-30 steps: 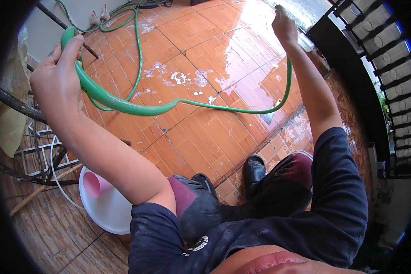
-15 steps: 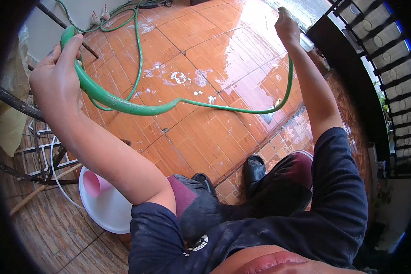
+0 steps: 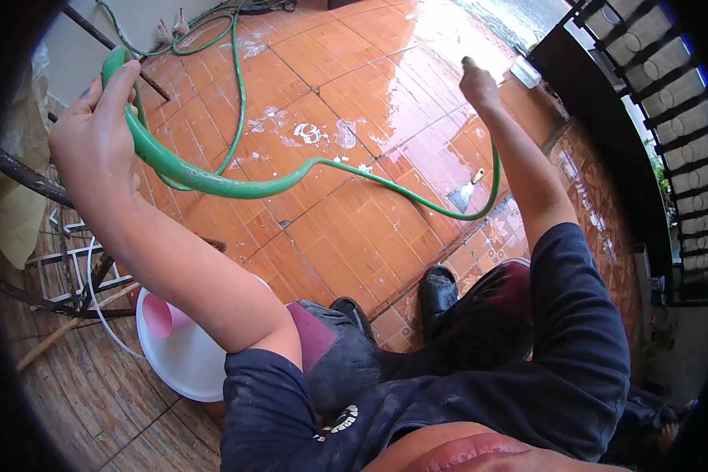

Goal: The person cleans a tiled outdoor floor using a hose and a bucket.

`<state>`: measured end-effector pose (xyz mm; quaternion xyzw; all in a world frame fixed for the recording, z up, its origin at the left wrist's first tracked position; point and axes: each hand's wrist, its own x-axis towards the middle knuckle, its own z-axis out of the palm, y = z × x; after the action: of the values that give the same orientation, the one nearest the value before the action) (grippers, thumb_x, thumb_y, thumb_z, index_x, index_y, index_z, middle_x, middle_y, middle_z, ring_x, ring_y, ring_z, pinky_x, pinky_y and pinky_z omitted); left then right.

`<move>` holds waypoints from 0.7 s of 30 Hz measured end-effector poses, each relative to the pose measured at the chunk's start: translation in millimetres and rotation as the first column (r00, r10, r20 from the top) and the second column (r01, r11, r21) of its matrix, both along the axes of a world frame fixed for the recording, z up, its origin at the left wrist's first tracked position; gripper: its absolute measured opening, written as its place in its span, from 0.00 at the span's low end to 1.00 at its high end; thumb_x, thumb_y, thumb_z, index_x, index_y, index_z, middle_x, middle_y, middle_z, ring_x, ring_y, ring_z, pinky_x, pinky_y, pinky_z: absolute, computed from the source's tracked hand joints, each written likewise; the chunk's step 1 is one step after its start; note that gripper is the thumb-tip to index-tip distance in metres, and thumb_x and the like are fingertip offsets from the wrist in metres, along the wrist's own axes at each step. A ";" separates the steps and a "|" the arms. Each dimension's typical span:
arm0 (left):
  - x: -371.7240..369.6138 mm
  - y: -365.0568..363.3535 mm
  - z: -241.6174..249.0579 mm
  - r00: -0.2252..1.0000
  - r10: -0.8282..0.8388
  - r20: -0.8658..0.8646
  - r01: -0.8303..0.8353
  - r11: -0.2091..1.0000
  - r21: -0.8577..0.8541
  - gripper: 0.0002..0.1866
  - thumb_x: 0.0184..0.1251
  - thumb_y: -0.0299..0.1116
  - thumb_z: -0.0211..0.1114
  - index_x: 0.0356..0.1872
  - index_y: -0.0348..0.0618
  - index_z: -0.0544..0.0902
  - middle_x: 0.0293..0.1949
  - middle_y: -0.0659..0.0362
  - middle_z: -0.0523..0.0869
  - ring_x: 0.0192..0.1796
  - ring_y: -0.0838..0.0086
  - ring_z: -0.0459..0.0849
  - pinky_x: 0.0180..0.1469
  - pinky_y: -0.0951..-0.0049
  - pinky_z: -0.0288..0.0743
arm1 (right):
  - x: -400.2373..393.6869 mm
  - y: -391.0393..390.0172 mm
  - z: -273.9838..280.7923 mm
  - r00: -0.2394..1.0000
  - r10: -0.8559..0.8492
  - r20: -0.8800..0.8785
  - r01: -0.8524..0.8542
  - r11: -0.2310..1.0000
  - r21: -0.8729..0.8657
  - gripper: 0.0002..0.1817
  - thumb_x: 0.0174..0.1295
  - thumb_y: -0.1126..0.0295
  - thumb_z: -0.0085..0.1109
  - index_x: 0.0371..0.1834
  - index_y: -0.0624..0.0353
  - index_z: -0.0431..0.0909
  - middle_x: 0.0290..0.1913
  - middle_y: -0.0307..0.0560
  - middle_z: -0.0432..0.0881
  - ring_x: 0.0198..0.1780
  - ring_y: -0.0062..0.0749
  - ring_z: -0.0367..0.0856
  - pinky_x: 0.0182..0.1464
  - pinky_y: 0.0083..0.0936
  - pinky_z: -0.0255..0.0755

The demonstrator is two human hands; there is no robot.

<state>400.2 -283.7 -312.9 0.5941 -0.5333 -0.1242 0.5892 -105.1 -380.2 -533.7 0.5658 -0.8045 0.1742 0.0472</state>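
A green hose [image 3: 212, 182] sags in a curve between my two raised hands. My left hand [image 3: 98, 130] is wrapped round a thick stretch of it at the upper left. On the far right, my right hand [image 3: 481, 85] is closed, with the thumb up, where the hose rises behind my forearm; the grip itself is mostly hidden. Below the right hand, a scraper [image 3: 466, 193] with a wide metal blade lies on the wet orange tiles [image 3: 330, 228].
At my left stands a white bucket [image 3: 181, 370] with a pink cup [image 3: 165, 316] on it, near a dark metal frame [image 3: 35, 181]. More hose [image 3: 240, 79] loops along the back wall. A white container [image 3: 525, 72] sits by the black gate [image 3: 582, 86]. White splashes mark the tiles.
My right hand has come down and a little left, and the hose's right-hand loop hangs lower. More of the scraper and the white container shows. My left hand has hardly moved.
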 end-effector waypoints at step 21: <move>9.6 -1.0 -10.4 0.999 -0.013 0.042 0.010 0.998 0.063 0.15 0.54 0.38 0.73 0.29 0.33 0.85 0.23 0.65 0.79 0.24 0.83 0.73 0.26 0.81 0.63 | 90.9 64.2 -83.9 0.761 0.642 0.097 -0.639 0.715 0.283 0.20 0.68 0.68 0.47 0.62 0.45 0.71 0.35 0.64 0.83 0.35 0.59 0.84 0.37 0.50 0.75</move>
<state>409.7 -284.7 -323.3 0.6116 -0.5451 -0.1316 0.5581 -14.3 -315.9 -617.6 0.8101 -0.5754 0.0537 -0.0987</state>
